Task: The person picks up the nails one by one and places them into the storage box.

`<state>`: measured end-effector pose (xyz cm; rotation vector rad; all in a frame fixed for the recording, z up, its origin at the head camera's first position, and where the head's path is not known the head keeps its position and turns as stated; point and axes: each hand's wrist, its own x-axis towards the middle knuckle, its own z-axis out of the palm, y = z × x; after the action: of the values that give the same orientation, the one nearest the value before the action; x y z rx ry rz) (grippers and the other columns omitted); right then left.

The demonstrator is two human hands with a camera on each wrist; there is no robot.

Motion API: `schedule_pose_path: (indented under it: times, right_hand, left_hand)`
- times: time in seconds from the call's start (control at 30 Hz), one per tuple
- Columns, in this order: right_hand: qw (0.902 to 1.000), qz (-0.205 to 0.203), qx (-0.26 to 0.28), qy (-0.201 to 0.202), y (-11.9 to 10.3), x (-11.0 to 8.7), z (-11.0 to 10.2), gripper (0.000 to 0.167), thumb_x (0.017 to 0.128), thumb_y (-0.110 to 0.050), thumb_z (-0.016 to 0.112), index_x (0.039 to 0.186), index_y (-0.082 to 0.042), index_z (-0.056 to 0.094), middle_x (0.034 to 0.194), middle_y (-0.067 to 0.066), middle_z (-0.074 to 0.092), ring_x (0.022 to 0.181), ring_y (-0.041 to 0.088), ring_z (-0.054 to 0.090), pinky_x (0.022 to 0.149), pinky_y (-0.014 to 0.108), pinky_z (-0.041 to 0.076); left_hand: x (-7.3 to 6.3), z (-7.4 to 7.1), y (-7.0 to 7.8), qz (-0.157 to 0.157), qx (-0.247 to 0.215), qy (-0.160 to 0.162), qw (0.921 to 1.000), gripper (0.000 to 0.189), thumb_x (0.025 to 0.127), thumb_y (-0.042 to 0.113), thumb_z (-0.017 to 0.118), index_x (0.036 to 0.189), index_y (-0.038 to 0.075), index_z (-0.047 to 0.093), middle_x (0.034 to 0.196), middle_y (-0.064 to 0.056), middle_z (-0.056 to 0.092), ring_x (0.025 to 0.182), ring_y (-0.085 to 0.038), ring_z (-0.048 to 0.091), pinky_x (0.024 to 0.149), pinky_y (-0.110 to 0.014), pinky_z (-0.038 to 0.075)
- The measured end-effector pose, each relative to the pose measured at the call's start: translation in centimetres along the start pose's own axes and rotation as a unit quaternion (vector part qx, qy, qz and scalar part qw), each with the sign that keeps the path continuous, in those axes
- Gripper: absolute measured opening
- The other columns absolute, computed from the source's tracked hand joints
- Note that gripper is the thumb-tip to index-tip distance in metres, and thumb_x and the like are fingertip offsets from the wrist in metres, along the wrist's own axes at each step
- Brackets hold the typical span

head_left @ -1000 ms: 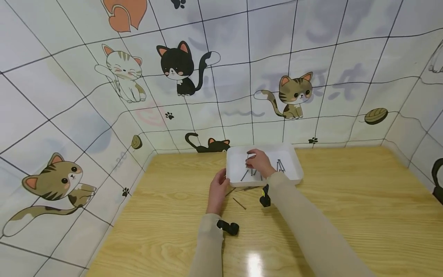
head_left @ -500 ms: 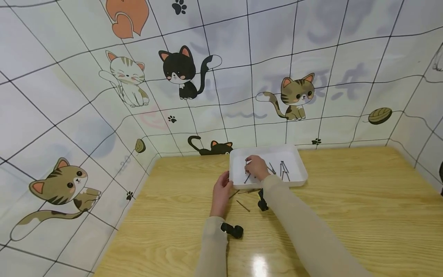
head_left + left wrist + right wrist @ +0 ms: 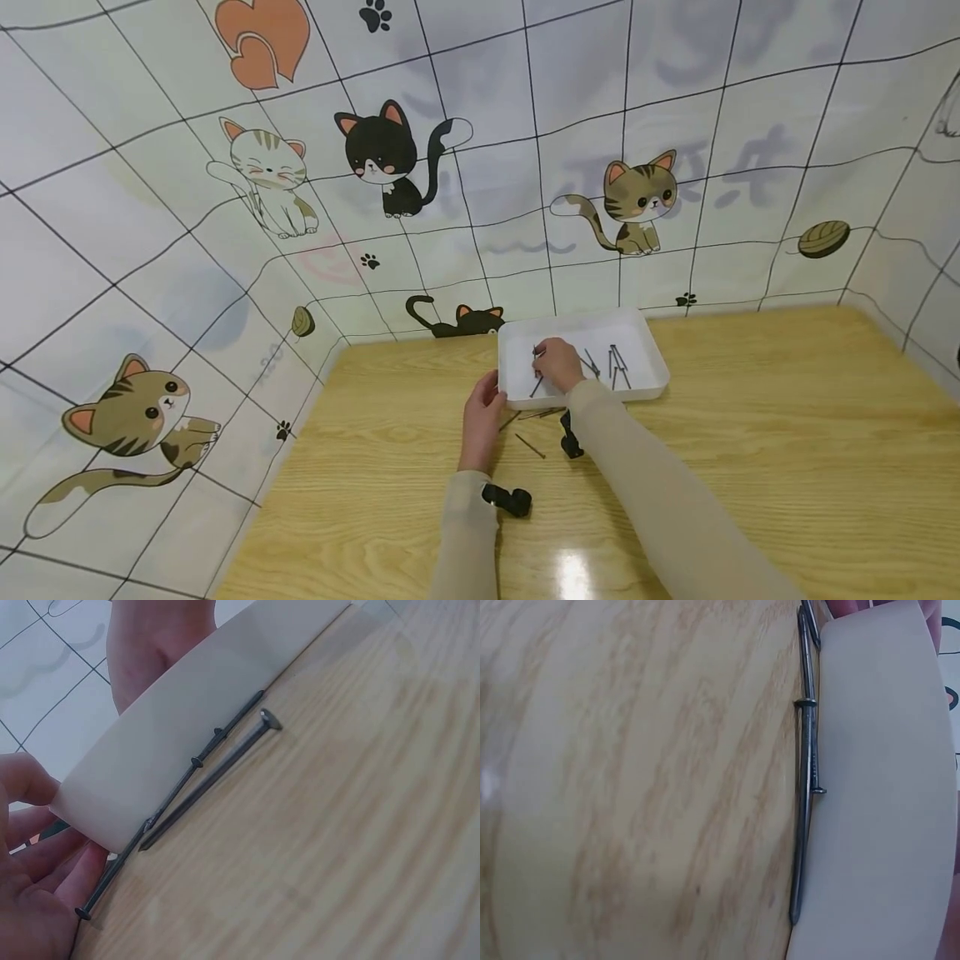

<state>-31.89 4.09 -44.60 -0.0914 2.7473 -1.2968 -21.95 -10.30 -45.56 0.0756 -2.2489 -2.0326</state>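
A white tray [image 3: 660, 379] stands on the table near the back wall, with several dark nails [image 3: 617, 367] inside. My left hand [image 3: 480, 421] grips its near left corner; in the left wrist view the fingers [image 3: 45, 851] curl about that corner. Inside the tray's left half, my right hand [image 3: 558, 364] pinches a nail [image 3: 536, 357] at its fingertips. Part of that nail is hidden by the hand. Another nail [image 3: 536, 387] lies just below these fingers. More nails [image 3: 804, 802] lie on the table along the tray's front wall.
One loose nail [image 3: 530, 446] lies on the wooden table [image 3: 765, 450] in front of the tray, between my forearms. A wall covering [image 3: 517, 183] printed with cats rises behind the table and at both sides.
My right hand has come slightly lower and nearer within the tray, covering nails that showed beneath it. The left hand stays on the corner. The head view has shifted slightly.
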Motion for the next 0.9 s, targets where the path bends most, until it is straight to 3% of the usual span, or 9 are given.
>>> schedule_pose_path:
  times: [0.17, 0.33, 0.5, 0.63, 0.77, 0.9]
  right_hand:
    - [0.9997, 0.013, -0.019, 0.011, 0.0, 0.3, 0.4, 0.019, 0.085, -0.013, 0.057, 0.098, -0.003, 0.067, 0.085, 0.008, 0.066, 0.079, 0.022, 0.059, 0.075, 0.038, 0.046]
    - [0.9988, 0.013, -0.042, 0.021, -0.3, 0.3, 0.5, 0.018, 0.084, -0.011, 0.054, 0.083, -0.003, 0.070, 0.082, 0.010, 0.066, 0.069, 0.022, 0.059, 0.062, 0.036, 0.047]
    - [0.9977, 0.015, -0.063, 0.017, -0.6, 0.1, 0.5, 0.021, 0.083, -0.007, 0.052, 0.069, -0.002, 0.067, 0.065, 0.009, 0.062, 0.052, 0.019, 0.051, 0.048, 0.032, 0.041]
    - [0.9960, 0.001, -0.086, 0.023, -0.8, -0.1, 0.5, 0.027, 0.082, -0.005, 0.050, 0.056, -0.005, 0.054, 0.050, 0.005, 0.050, 0.045, 0.017, 0.042, 0.042, 0.029, 0.034]
    - [0.9931, -0.022, -0.111, 0.032, -1.1, -0.5, 0.4, 0.032, 0.082, -0.003, 0.051, 0.053, -0.010, 0.041, 0.047, 0.002, 0.040, 0.044, 0.016, 0.037, 0.042, 0.028, 0.031]
    - [0.9917, -0.041, -0.117, 0.033, -1.1, -0.6, 0.4, 0.030, 0.082, -0.002, 0.051, 0.053, -0.008, 0.047, 0.048, 0.004, 0.045, 0.044, 0.017, 0.039, 0.043, 0.028, 0.033]
  left_hand:
    - [1.0, -0.1, -1.8, 0.011, 0.003, 0.004, 0.9999, 0.043, 0.090, 0.010, 0.048, 0.132, 0.008, 0.043, 0.132, -0.008, 0.045, 0.116, -0.024, 0.044, 0.094, -0.040, 0.036]
    - [1.6, -0.2, -3.3, 0.041, 0.040, 0.017, 0.9982, 0.042, 0.090, 0.013, 0.047, 0.132, 0.011, 0.044, 0.129, -0.007, 0.047, 0.112, -0.022, 0.047, 0.089, -0.038, 0.039]
    - [1.6, -0.2, -3.3, 0.041, 0.034, 0.015, 0.9985, 0.042, 0.090, 0.014, 0.048, 0.132, 0.014, 0.044, 0.130, -0.004, 0.047, 0.112, -0.020, 0.047, 0.091, -0.039, 0.038]
    - [1.5, -0.1, -3.1, 0.040, 0.023, 0.006, 0.9989, 0.042, 0.091, 0.014, 0.047, 0.133, 0.014, 0.043, 0.131, -0.005, 0.046, 0.114, -0.022, 0.046, 0.093, -0.041, 0.036]
    - [1.4, -0.2, -3.0, 0.037, 0.021, 0.004, 0.9991, 0.042, 0.091, 0.014, 0.047, 0.133, 0.013, 0.043, 0.131, -0.006, 0.046, 0.116, -0.023, 0.045, 0.094, -0.041, 0.035]
    - [1.4, -0.3, -3.0, 0.033, 0.019, 0.007, 0.9993, 0.042, 0.091, 0.014, 0.047, 0.133, 0.013, 0.043, 0.131, -0.006, 0.046, 0.115, -0.023, 0.045, 0.093, -0.039, 0.037]
